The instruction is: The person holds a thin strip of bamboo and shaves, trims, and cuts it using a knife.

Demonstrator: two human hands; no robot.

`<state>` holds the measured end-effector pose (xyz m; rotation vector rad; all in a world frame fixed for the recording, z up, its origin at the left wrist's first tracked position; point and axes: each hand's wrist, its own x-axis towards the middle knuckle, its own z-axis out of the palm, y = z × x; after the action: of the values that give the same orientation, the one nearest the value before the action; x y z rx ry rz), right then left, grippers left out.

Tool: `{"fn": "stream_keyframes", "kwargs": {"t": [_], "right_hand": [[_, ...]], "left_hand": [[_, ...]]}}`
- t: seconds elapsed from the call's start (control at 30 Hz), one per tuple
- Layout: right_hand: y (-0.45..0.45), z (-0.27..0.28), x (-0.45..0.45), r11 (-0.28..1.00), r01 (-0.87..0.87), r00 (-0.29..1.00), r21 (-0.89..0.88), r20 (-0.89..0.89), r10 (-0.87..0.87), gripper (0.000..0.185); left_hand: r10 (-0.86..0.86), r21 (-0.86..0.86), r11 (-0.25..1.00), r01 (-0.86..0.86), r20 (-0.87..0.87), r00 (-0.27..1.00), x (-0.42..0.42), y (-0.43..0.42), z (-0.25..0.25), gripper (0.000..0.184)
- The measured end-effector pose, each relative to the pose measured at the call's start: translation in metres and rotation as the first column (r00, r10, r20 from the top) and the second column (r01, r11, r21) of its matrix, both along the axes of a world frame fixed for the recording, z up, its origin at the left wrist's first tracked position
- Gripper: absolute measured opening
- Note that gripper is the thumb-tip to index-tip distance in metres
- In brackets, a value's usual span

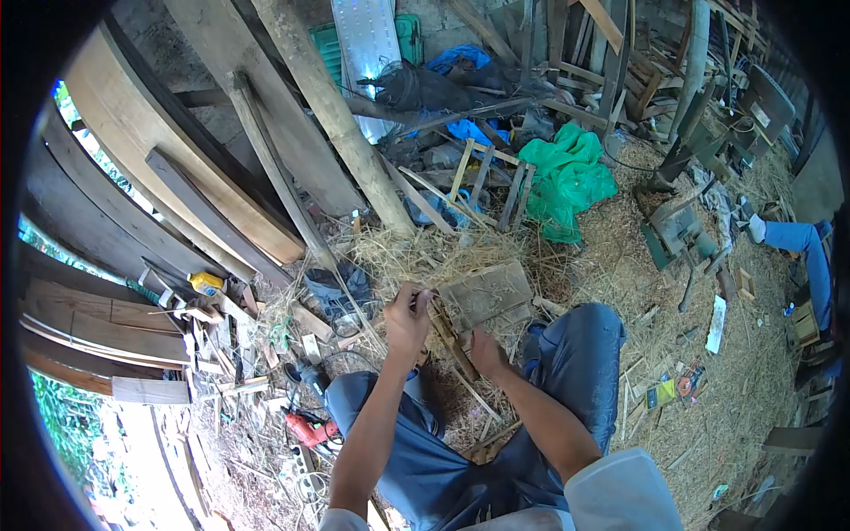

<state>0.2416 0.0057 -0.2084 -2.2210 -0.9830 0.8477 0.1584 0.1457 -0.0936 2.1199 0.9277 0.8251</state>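
Observation:
My left hand is closed at the upper end of a narrow brown wooden piece, between my knees. My right hand is closed beside the lower part of the same piece; what its fingers hold is too small to make out. Just beyond my hands a flat weathered board lies on the straw-covered ground, with bits of straw on it.
A red power tool lies by my left leg. Long planks lean at the left, and a green net bag lies ahead. At the right stand a metal machine and another person's leg.

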Motion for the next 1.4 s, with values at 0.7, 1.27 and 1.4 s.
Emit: {"fn": "stream_keyframes", "kwargs": {"t": [0.7,1.27,1.4], "right_hand": [[0.012,-0.018,-0.007,0.969,-0.040,0.996,0.245,0.093,0.017,0.020],[0.035,0.098,0.050,0.850,0.490,0.350,0.193,-0.937,0.011,0.027],[0.025,0.152,0.042,0.872,0.356,0.602,0.335,-0.796,0.060,0.025]], "left_hand": [[-0.011,0.080,0.997,0.011,-0.003,1.000,0.002,-0.004,0.008,0.003],[0.293,-0.435,0.897,0.083,0.722,0.627,-0.051,0.047,0.022,0.015],[0.304,-0.427,0.899,0.097,0.769,0.563,-0.052,0.048,0.029,0.011]]}}
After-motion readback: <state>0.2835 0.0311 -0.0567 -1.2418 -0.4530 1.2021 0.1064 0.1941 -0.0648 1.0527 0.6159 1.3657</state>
